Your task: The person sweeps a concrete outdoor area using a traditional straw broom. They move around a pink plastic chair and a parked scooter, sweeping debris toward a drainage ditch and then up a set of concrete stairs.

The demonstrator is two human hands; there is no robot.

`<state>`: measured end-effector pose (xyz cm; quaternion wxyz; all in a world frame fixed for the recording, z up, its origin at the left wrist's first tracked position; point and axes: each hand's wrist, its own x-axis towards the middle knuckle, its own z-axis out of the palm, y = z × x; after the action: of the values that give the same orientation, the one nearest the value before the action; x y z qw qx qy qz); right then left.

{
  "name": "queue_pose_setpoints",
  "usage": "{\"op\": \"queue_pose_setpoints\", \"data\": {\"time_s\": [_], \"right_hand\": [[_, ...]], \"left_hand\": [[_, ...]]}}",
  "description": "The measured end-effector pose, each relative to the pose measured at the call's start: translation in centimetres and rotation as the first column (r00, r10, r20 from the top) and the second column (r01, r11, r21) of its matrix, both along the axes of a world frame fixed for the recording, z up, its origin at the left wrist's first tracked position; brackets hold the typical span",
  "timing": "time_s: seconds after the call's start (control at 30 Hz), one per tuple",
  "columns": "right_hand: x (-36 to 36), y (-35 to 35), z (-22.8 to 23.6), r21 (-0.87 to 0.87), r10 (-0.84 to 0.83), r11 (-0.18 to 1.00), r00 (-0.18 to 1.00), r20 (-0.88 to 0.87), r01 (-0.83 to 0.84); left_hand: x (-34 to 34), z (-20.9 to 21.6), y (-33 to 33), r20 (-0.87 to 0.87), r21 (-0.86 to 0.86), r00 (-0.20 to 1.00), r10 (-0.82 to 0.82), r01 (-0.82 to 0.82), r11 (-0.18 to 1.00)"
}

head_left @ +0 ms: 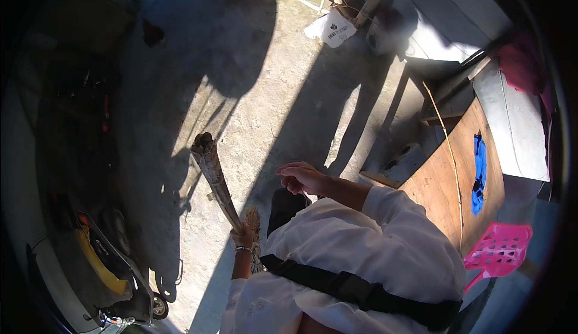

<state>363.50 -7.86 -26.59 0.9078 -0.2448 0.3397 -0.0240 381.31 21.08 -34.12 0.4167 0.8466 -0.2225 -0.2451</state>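
Note:
My left hand (pixel 242 236), with a band at the wrist, is wrapped round the narrow end of a long brown-grey tapered tube (pixel 217 174). The tube looks like rolled dry bark or leaf sheath, and its wider, ragged, hollow end points away from me. Straw-like bristles (pixel 254 256) show beside that hand; whether they join the tube I cannot tell. My right hand (pixel 303 177) is in front of my body, apart from the tube. Its index finger is stretched to the left and the others are loosely bent, with nothing visible in them.
Sunlit concrete floor (pixel 253 126) with long shadows lies ahead. At right are a wooden board (pixel 442 180) with a blue cloth (pixel 479 174), a thin stick (pixel 444 135) and a pink plastic chair (pixel 500 250). A yellow-black scooter (pixel 102 265) stands left; a white sack (pixel 332 28) lies far ahead.

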Motion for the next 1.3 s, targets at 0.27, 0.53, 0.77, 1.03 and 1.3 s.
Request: {"op": "queue_pose_setpoints", "data": {"time_s": [0.27,0.53,0.77,1.03,1.3], "right_hand": [[9.4,-10.6,-0.1,-0.084,-0.008,0.996,1.0,0.007,0.008],[18.8,-19.8,0.0,-0.045,-0.273,0.96,0.96,0.059,0.276],[23.6,-23.7,0.1,-0.018,-0.353,0.935,0.934,0.058,0.355],[30.5,-26.8,-1.8,-0.033,-0.241,0.966,0.941,0.238,0.255],[34.9,-27.4,-0.8,0.385,-0.736,0.609,0.675,-0.05,0.693]], "left_hand": [[12.2,-3.3,-14.8,-0.23,0.224,0.97,-0.084,0.137,0.965],[25.8,0.8,-32.7,-0.197,0.109,0.963,-0.183,0.207,0.972],[33.1,3.5,-44.4,-0.19,0.065,0.926,-0.325,0.342,0.937],[34.0,12.1,-52.5,-0.233,-0.422,0.81,-0.538,0.414,0.806],[23.7,11.5,-56.7,-0.201,-0.712,0.63,-0.75,0.432,0.554]]}}
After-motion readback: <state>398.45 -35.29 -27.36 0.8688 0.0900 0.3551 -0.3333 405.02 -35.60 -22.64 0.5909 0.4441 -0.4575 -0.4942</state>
